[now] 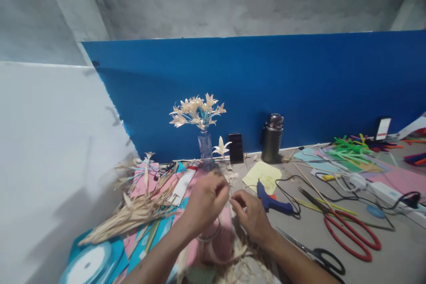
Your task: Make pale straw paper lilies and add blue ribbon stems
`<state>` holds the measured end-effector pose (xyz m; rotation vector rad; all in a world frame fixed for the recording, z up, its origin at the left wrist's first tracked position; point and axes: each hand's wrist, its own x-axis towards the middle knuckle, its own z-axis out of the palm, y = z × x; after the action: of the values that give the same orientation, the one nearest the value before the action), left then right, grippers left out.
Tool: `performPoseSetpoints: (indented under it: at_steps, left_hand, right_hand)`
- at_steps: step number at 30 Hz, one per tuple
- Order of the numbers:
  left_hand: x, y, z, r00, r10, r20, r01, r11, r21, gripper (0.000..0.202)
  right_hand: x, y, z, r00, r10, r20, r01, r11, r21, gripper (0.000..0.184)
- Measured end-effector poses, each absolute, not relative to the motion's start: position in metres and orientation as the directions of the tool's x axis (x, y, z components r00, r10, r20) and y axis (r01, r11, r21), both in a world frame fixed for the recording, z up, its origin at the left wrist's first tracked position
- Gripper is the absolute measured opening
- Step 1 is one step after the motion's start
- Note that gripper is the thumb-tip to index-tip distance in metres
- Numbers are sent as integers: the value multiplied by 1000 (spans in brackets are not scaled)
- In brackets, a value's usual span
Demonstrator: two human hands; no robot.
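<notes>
On the bench (392,250), a blue glue gun (274,204) lies beside the right grip (253,214). Near the back edge stand a flask (273,142) and a vase (205,144) holding pale flowers (195,108). 1 separate flower (221,147) shows just beyond the left grip (209,195). Both grips curl inward; whether either holds it, I cannot tell.

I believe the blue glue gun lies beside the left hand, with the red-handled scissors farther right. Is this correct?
Not fully: the head view shows the blue glue gun beside the right hand. The red-handled scissors do lie farther right.
</notes>
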<state>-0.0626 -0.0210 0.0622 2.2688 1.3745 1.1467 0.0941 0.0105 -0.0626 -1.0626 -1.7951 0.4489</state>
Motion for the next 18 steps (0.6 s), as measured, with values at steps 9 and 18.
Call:
performPoseSetpoints:
  at_steps: [9,18]
  left_hand:
    - [-73,-22,26,129,872,473,526,-464,713,28]
    - [-66,-15,13,46,876,481,524,-431,735,19]
  right_hand:
    - [93,9,-64,-184,816,547,381,573,-726,14]
    - [93,4,-63,-298,786,542,385,618,-685,14]
